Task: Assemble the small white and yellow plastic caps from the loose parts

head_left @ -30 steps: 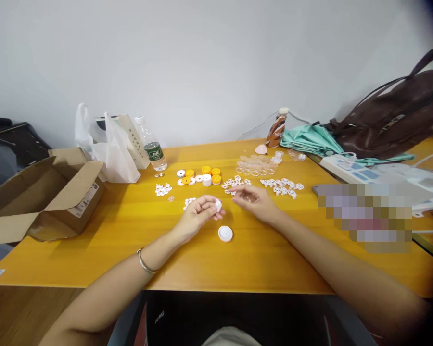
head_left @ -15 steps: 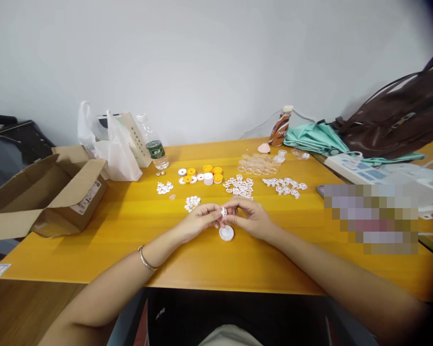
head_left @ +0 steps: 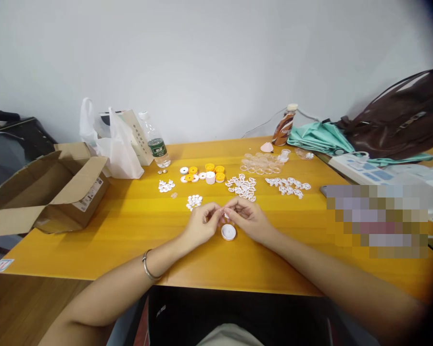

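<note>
Left hand (head_left: pixel 201 226) and right hand (head_left: pixel 251 222) met, fingertips pinched closed on a small white part (head_left: pixel 226 216), mostly hidden. A shallow white cup (head_left: pixel 228 232) lay nearby.

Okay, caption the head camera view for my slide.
Two hands pinch a small white piece above a round white dish, among sorted plastic parts.

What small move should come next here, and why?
Perhaps gently press the small white piece: the left hand and right hand meet at the fingertips around it, mostly hiding it, and the round white dish lies apart, nearer the person.
</note>
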A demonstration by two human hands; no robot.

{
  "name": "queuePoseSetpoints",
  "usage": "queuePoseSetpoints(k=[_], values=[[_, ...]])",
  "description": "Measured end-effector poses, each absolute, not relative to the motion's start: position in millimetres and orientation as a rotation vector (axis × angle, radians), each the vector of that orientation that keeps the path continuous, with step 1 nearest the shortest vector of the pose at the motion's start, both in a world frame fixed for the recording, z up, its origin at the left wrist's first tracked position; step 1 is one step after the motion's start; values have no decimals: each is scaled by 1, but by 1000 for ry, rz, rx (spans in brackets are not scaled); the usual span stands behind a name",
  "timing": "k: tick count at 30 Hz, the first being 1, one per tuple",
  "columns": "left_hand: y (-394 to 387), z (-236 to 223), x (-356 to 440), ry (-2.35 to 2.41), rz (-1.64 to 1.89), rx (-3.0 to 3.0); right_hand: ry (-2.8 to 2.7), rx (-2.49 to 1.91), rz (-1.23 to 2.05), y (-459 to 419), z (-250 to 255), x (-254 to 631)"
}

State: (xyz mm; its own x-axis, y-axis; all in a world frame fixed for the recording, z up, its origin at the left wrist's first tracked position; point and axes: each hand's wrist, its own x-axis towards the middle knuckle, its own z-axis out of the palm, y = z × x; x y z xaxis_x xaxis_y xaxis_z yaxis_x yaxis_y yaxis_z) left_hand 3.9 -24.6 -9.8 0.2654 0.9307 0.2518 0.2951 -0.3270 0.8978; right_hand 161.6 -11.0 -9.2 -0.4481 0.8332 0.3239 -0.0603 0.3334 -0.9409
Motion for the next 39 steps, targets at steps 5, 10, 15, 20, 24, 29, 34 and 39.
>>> queuePoseSetpoints(k=[5, 10, 15, 20, 24, 29, 34, 39], values=[[-25, -5, 7, 1048, 1125, 1646, -1571, -695, 1314, -20, -4, 153], [-19, -5, 5, 1010, 1074, 1498, -1528, -674, 1376, -18, -6, 149], [-16, -5, 3, 952, 1020, 1404, -1496, -665, 1423, -11, -6, 154], [-17, -4, 3, 967, 1011, 1414, -1486, -688, 1486, -9, -6, 157], [-16, -7, 4, 1007, 1014, 1488, -1522, -728, 1445, -8, -7, 157], [-15, -12, 4, 1092, 1050, 1574, -1629, -804, 1262, -6, -14, 157], [-19, -12, 3, 1212, 1152, 1780, -1608, -855, 1214, -4, -16, 158], [-13, -9, -4, 1233, 1240, 1675, -1458, -940, 1258, 8, -9, 168]])
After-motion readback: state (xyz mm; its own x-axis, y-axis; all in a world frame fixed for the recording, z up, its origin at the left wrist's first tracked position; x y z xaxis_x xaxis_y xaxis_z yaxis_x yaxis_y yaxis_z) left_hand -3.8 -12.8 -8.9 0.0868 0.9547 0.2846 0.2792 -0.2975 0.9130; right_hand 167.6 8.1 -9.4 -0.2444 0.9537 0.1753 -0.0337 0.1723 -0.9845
